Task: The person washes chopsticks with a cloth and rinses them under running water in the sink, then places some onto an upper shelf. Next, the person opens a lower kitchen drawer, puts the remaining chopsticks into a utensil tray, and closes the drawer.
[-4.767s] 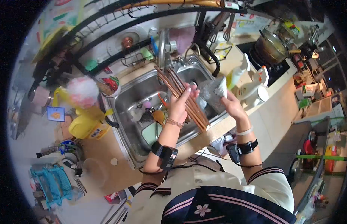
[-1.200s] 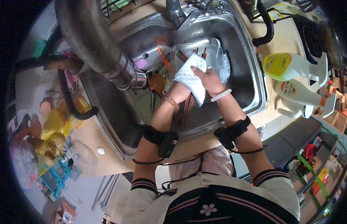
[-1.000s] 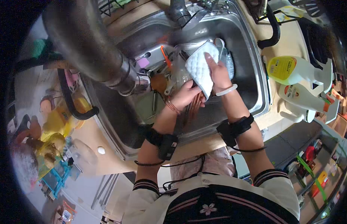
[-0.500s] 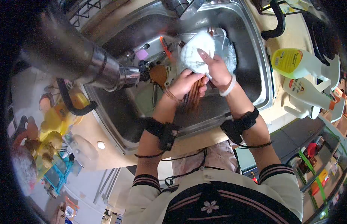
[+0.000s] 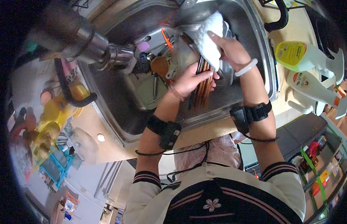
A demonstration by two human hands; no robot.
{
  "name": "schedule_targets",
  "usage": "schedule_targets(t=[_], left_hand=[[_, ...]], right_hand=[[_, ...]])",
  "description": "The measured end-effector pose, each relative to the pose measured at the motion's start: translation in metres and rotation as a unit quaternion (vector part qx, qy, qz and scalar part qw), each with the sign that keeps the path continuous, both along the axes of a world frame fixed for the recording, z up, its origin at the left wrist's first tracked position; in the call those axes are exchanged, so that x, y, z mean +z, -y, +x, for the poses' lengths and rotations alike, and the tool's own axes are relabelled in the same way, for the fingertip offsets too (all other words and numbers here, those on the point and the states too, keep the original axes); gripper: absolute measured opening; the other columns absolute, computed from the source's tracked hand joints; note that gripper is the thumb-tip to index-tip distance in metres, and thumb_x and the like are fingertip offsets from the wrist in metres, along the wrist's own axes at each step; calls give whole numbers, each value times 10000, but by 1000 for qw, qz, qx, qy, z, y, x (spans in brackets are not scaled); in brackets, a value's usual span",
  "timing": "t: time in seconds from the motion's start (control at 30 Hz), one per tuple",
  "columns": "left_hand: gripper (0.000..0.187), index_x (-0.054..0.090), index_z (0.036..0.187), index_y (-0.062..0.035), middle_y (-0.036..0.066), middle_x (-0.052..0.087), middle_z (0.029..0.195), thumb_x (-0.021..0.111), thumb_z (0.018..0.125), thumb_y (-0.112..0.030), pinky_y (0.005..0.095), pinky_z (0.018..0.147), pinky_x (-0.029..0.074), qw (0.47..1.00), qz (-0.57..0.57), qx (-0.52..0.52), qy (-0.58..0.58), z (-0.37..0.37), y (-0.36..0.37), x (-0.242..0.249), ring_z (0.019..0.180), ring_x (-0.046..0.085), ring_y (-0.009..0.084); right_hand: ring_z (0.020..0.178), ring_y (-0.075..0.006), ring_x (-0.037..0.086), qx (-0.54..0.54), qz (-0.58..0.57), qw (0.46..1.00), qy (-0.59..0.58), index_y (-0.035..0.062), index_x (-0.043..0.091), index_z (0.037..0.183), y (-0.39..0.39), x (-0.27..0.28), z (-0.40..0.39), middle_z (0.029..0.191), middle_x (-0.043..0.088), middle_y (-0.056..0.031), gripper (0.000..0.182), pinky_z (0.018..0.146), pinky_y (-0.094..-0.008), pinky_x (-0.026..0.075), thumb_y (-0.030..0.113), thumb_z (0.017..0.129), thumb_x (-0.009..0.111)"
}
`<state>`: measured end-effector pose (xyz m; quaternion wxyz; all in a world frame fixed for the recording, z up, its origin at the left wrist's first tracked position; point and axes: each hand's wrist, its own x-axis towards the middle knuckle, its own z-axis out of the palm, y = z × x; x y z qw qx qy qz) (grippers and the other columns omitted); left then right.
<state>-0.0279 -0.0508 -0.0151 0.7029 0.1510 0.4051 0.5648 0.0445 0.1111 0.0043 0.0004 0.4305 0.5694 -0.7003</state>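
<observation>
Over the sink, my left hand (image 5: 192,79) is wrapped round a bundle of brown and dark chopsticks (image 5: 202,94), their lower ends slanting toward the front of the basin. My right hand (image 5: 234,51) grips a white cloth (image 5: 210,34), thumb on top, just above my left hand. The cloth covers part of the upper chopsticks. Behind it lies a clear container (image 5: 227,72), partly hidden. To the left in the sink are a wooden spoon (image 5: 159,65), an orange-handled utensil (image 5: 166,38), a pink sponge-like piece (image 5: 143,46) and a dark scrubber (image 5: 142,64).
The metal sink (image 5: 269,76) surrounds the work. A large dark cylinder with a metal end (image 5: 119,56) juts in from the upper left. Spray bottles (image 5: 293,54) lie at the right. A greenish flat board (image 5: 144,95) rests in the basin's left part.
My right hand has moved up and right, away from my left hand, with the cloth turned more upright. More of the chopsticks shows, still in my left hand.
</observation>
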Motion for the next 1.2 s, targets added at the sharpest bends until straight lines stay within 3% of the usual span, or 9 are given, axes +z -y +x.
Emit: schedule_targets(t=[0.07, 0.17, 0.37, 0.63, 0.77, 0.9, 1.0, 1.1, 1.2], left_hand=[[175, 499, 941, -8, 70, 579, 814, 476, 864, -163, 304, 629, 487, 999, 0, -35, -35, 3, 2, 0, 692, 573, 161], [180, 509, 873, -21, 45, 555, 691, 465, 875, -195, 271, 547, 452, 997, 25, -37, -65, 12, 3, 1, 601, 554, 147], [202, 490, 871, -47, 17, 489, 617, 417, 897, -233, 243, 462, 406, 996, -16, -49, -76, 25, 17, 19, 510, 499, 119], [227, 470, 855, -82, -9, 433, 591, 417, 892, -299, 231, 411, 350, 991, -137, -5, 7, 34, 18, 22, 457, 422, 95], [233, 463, 851, -75, -3, 426, 587, 417, 892, -299, 230, 406, 346, 987, -156, -33, 7, 29, 18, 27, 448, 408, 97], [226, 467, 793, -58, -5, 464, 576, 477, 869, -271, 233, 391, 367, 992, -129, 4, 14, 21, 22, 22, 432, 446, 87], [154, 495, 840, -34, 5, 500, 600, 524, 846, -185, 223, 401, 384, 992, -125, 15, 8, 5, 29, 28, 450, 467, 86], [159, 504, 897, -17, 20, 535, 641, 527, 843, -165, 224, 420, 411, 995, -74, 24, -61, 0, 31, 24, 490, 502, 95], [202, 494, 975, -9, 61, 581, 784, 545, 829, -139, 243, 499, 461, 994, -93, 44, -37, 2, 30, 21, 575, 549, 114]], right_hand=[[662, -141, 567, -62, -171, 979, -96, -59, 569, 936, 16, 11, 4, 809, 611, -78, 366, 574, -277, 446, 242, 748, 658], [723, -110, 578, -73, -179, 973, -130, -22, 566, 997, 29, 14, 2, 881, 611, -59, 279, 633, -225, 457, 161, 791, 609], [786, -256, 596, -202, -167, 923, -280, -82, 466, 1042, 4, 11, -5, 886, 577, -172, 287, 747, -334, 494, 151, 878, 433], [801, -235, 592, -147, -216, 929, -263, -85, 453, 1052, 29, -5, 8, 930, 569, -176, 282, 751, -330, 489, 142, 898, 385], [767, -245, 607, -198, -162, 926, -279, -83, 491, 1010, 7, -10, 3, 887, 595, -183, 263, 722, -320, 489, 135, 888, 406], [778, -194, 590, -188, 29, 943, -273, -69, 473, 1053, -18, -21, 8, 946, 582, -162, 256, 726, -287, 473, 101, 869, 422], [747, -193, 584, -211, 30, 934, -286, -65, 425, 1096, -39, -3, 24, 948, 578, -178, 275, 699, -293, 476, 25, 838, 446], [746, -188, 582, -182, 74, 949, -248, -65, 425, 1086, -47, 10, 32, 925, 585, -167, 268, 692, -294, 484, 9, 830, 458], [806, -192, 582, -71, 126, 968, -207, -40, 419, 1099, -46, 19, 45, 918, 584, -134, 300, 702, -296, 491, -40, 804, 474]])
